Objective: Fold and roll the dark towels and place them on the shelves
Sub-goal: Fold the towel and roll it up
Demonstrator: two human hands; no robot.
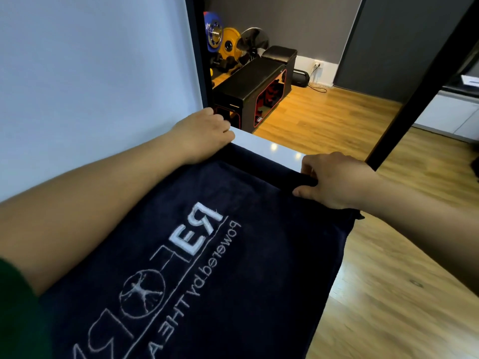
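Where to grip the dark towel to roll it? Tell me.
Grip the rolled far edge of the towel at its two ends, coming from the near side, as the left hand and right hand do. The roll is thin and long, so a middle grip would likely let its ends sag.

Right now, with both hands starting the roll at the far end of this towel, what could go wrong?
The right hand grips the rolled edge while the left hand only presses, so the roll may come out lopsided. The dark towel overhangs the white surface on the right and might slide toward the floor.
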